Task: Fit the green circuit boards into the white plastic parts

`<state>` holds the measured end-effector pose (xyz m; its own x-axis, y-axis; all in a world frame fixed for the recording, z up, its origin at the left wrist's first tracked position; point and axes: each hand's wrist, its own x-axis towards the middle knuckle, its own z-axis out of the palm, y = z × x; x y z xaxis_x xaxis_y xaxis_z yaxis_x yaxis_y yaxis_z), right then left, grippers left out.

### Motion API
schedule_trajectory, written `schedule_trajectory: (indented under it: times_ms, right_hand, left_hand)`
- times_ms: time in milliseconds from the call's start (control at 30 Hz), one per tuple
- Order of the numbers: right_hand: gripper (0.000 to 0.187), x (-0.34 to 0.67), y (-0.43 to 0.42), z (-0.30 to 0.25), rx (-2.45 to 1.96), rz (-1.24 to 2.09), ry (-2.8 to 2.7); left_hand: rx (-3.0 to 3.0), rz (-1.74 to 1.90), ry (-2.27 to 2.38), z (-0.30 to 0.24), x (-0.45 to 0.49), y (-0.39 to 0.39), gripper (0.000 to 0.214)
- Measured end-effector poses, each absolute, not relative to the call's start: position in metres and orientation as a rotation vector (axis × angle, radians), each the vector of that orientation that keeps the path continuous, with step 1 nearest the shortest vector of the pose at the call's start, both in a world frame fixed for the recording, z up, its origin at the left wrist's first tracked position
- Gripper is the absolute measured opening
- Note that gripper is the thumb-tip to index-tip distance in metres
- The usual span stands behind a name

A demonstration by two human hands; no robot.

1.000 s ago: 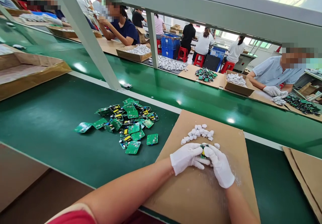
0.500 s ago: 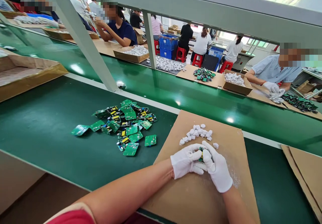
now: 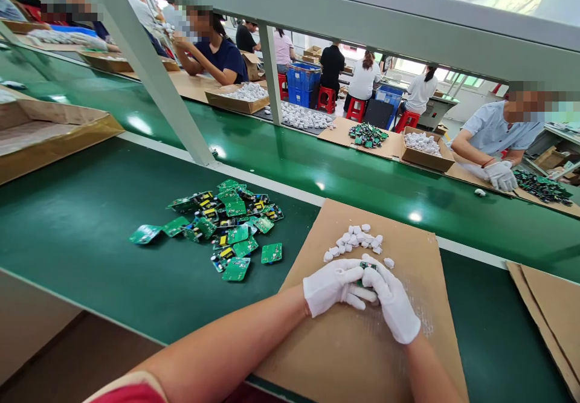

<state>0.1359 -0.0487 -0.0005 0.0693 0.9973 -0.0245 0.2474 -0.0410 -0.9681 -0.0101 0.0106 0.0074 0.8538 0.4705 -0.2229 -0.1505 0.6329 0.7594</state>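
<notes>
Both my hands wear white gloves and meet over a brown cardboard sheet (image 3: 362, 354). My left hand (image 3: 333, 285) and my right hand (image 3: 392, 303) are closed together on a small green circuit board (image 3: 366, 266), of which only an edge shows between the fingers. A white part seems pressed against it, but the fingers hide most of it. Just beyond my hands lies a small heap of white plastic pieces (image 3: 356, 240). A pile of several green circuit boards (image 3: 222, 225) lies to the left on the green belt.
The green conveyor belt (image 3: 90, 228) runs across in front of me. An open cardboard box (image 3: 49, 131) sits at the left and folded cardboard (image 3: 550, 306) at the right. Across the belt other people work at boxes of white parts (image 3: 426, 146) and boards (image 3: 369, 134). A slanted metal post (image 3: 154, 70) stands ahead.
My hands have stayed together on the board, with the right fingers shifting slightly over it. The gloved person at the far right has moved a hand along the opposite table.
</notes>
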Motion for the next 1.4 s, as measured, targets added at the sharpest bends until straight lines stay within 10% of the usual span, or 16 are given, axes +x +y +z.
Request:
schedule_trajectory:
  times_ms: [1400]
  right_hand:
    - [0.037,0.129,-0.046,-0.001,-1.626,0.822,-1.549]
  left_hand:
    - [1.024,0.484,0.461,-0.002,-0.005,0.009,0.027]
